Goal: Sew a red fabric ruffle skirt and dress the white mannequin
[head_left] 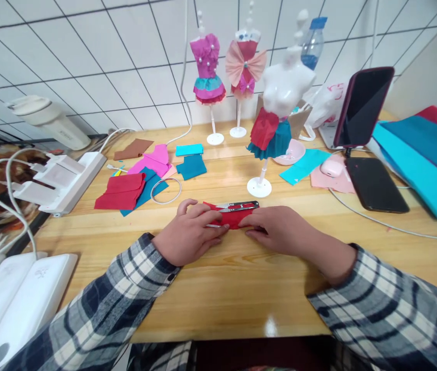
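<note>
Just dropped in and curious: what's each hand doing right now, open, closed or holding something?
Left hand: open, touching the red cloth.
Right hand: at the cloth's right end; whether it grips can't be told.

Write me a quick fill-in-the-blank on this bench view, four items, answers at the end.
1. The left hand and the right hand both touch a ____ cloth.
2. The snips point their blades toward the ____ hand.
3. The nearest mannequin, one of ____ in view, has a bare white bust.
4. The bottle by the wall has a ____ cap.

Missing words: red; left; three; blue.
</note>
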`<state>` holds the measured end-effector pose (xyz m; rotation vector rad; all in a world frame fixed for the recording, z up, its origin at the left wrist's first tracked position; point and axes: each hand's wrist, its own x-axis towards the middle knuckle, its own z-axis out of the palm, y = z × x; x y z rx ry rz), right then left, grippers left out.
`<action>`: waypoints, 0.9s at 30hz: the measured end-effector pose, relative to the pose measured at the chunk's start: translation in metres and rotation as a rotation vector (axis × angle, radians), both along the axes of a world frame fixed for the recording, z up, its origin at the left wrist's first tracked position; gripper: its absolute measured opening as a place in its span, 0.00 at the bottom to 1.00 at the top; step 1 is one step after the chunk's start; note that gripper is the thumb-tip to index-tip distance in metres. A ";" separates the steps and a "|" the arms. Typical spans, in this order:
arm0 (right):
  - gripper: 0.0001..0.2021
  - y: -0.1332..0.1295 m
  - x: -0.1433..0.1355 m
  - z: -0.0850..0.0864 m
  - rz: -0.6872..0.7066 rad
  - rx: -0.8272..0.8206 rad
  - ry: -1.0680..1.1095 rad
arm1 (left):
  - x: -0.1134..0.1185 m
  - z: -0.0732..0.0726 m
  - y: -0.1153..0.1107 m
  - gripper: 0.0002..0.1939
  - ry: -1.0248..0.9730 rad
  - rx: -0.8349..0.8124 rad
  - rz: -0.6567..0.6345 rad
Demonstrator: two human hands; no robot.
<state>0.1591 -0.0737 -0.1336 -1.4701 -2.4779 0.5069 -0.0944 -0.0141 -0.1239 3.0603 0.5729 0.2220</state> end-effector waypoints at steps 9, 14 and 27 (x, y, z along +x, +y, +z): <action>0.09 0.002 0.013 0.000 0.080 0.050 0.092 | -0.018 0.007 0.008 0.27 -0.117 0.022 -0.009; 0.09 0.001 0.014 0.000 0.113 0.032 0.112 | -0.017 -0.004 -0.009 0.23 0.041 0.013 -0.002; 0.13 0.002 0.019 -0.003 0.047 0.021 0.122 | -0.038 0.010 0.004 0.13 -0.189 0.072 0.148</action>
